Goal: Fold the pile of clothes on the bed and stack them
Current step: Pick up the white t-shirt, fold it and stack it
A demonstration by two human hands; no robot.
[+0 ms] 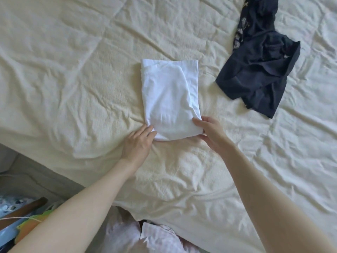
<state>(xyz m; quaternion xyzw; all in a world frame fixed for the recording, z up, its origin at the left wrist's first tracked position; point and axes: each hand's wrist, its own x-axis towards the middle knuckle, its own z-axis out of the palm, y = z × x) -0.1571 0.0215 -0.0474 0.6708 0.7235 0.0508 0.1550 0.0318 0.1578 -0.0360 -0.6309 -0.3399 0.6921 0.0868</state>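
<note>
- Shirt (pixel 169 99), white and already folded to a narrow rectangle, lies mid-bed on the cream cover (pixel 76 70); its long axis runs away from the person, probably so the near end can be flipped over for the last fold.
- Left hand (pixel 138 141) sits at the near left corner, fingers fairly straight and touching the hem; it appears to steady or slide under the edge, not grip it.
- Right hand (pixel 209 130) is at the near right corner, thumb on top of the cloth and fingers below, pinching that corner. Taking both near corners keeps the edge square when it is lifted.
- Dark clothes (pixel 259 70), navy and crumpled, lie well apart at the upper right, unfolded, so I judge the task is at an early stage.
- Shirt cloth looks thin, soft and smooth, with a curved seam showing through; the cover is crinkled, puckered and heavily creased.
- Pale pink fabric (pixel 155 238) shows at the bottom edge, and coloured clutter (pixel 23 216) beside the bed.
</note>
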